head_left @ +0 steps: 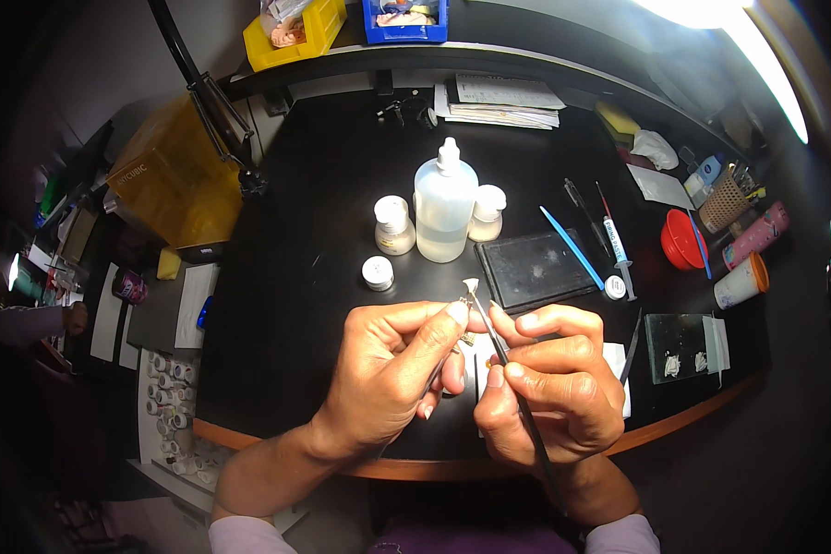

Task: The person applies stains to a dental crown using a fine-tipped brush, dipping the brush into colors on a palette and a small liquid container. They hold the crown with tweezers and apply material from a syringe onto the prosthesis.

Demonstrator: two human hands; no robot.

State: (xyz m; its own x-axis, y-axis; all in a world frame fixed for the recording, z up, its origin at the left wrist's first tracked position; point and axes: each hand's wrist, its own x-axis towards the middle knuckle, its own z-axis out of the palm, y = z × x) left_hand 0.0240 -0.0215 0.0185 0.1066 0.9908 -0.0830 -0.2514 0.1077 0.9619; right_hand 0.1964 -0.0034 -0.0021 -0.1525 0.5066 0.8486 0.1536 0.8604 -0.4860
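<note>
My left hand [379, 369] is closed in a pinch, thumb against fingers, around a small metallic piece [468, 340]. Most of that piece is hidden by the fingertips, so its exact kind does not show. In my right hand [563, 388] is a slim brush [532, 423] with a dark handle, gripped like a pen. Its pale, fan-shaped tip points up and away from me, just beyond the left thumb tip. Whether the brush touches the piece I cannot tell. Beneath the hands lies a white paper [616, 369], partly covered.
Ahead stand a clear squeeze bottle [445, 208], white-lidded jars [394, 226] and a small jar [378, 273]. Rightward are a black flat case [531, 272], blue stick [572, 247], syringe [620, 254], red bowl [681, 242], cup [740, 282] and glass slab [679, 332].
</note>
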